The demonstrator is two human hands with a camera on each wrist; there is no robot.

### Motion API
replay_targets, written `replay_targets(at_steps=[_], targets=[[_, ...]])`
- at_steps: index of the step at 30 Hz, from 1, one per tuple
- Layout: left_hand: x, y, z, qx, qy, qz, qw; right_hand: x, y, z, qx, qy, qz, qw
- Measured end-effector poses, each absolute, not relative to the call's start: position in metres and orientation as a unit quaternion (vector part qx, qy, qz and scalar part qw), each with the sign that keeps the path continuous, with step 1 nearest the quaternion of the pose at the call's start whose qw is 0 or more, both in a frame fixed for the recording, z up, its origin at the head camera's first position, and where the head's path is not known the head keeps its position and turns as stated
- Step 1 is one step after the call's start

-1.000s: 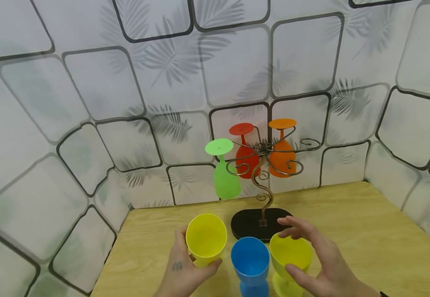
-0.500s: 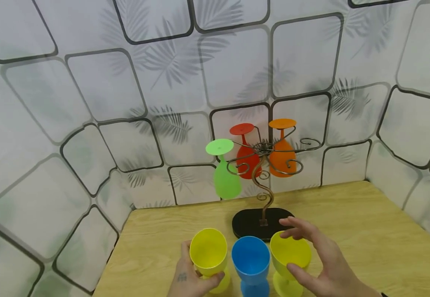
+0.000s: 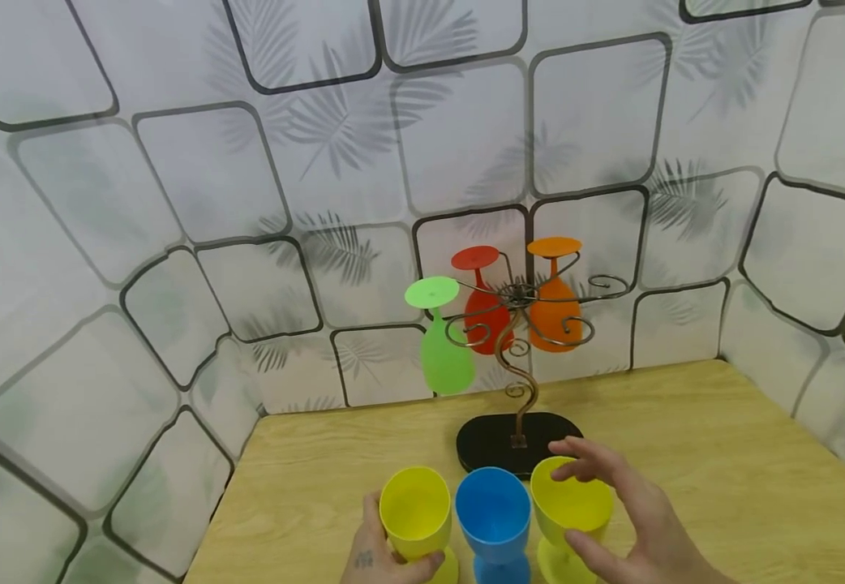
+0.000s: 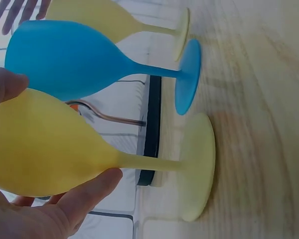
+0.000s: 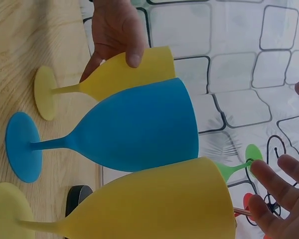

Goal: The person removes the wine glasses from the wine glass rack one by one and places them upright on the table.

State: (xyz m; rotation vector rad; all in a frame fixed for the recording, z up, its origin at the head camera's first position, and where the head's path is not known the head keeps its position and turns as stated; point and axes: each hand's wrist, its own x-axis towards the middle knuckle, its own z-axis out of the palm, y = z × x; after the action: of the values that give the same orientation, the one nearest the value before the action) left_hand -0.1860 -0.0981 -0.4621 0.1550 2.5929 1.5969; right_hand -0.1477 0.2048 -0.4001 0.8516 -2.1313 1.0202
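Note:
Three goblets stand upright in a row near the front of the table. My left hand (image 3: 382, 551) grips the bowl of the left yellow goblet (image 3: 415, 507), whose round foot (image 4: 199, 167) is down at the wood in the left wrist view. Beside it is a blue goblet (image 3: 493, 515), untouched. At the right end is another yellow goblet (image 5: 154, 204). My right hand (image 3: 637, 519) hovers around its rim with spread, bent fingers (image 5: 276, 186), which show a gap from the bowl in the right wrist view.
Behind the row stands a curled metal rack (image 3: 521, 369) on a black oval base (image 3: 488, 442). Green (image 3: 446, 357), red (image 3: 486, 316) and orange (image 3: 555, 316) goblets hang upside down from its arms. Patterned walls (image 3: 349, 178) enclose the wooden table (image 3: 306, 470) at the back and sides.
My left hand has brought its yellow goblet down and slightly right, to the table beside the blue one. My right hand stays at nearly the same spot.

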Motion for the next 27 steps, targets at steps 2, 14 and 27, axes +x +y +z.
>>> replay_targets(at_steps=[2,14,27], targets=[[-0.184,-0.097,-0.464,0.044,0.853,0.517,0.049,-0.145,0.205,-0.401,0.318,-0.809,0.385,0.310],[-0.184,-0.099,-0.468,0.062,0.854,0.514,0.049,-0.141,0.211,-0.411,0.353,-0.766,0.419,0.335],[-0.197,-0.165,-0.428,0.103,0.814,0.568,-0.073,-0.151,0.220,-0.407,0.366,-0.754,0.416,0.351]])
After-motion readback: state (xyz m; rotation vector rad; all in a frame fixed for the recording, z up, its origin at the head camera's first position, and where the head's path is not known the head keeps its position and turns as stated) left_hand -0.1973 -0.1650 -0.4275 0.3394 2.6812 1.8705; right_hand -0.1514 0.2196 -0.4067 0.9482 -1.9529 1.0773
